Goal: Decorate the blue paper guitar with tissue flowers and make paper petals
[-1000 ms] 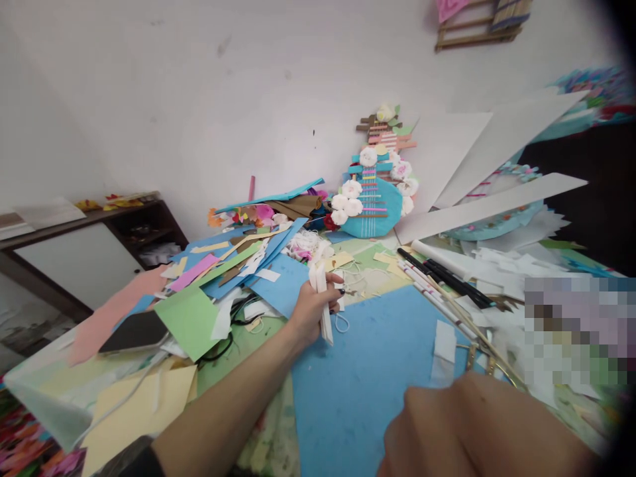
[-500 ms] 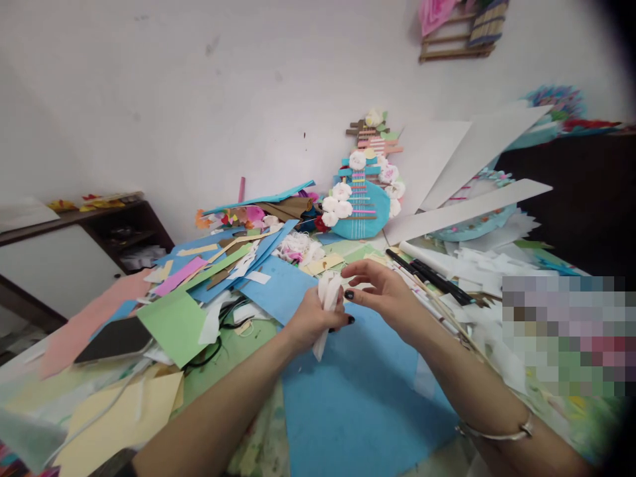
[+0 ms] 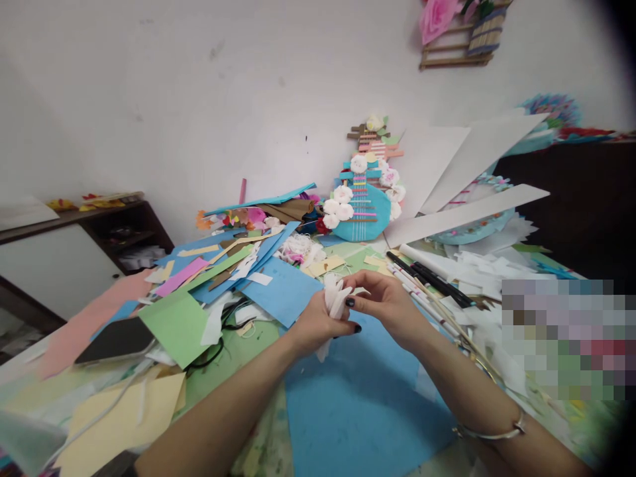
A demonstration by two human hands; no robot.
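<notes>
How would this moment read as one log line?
left hand: holds folded white piece | right hand: at its upper part | beneath: blue sheet

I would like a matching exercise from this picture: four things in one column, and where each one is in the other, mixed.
Things:
1. Folded white paper
2. Silver bracelet
3. Pink paper flower
4. Green paper sheet

Places:
A. High on the wall, at the right of the picture
B. Lying left of both hands
C. Around the right arm
D. Gripped in the left hand

Right pairs: 1-D, 2-C, 3-A, 4-B.
</notes>
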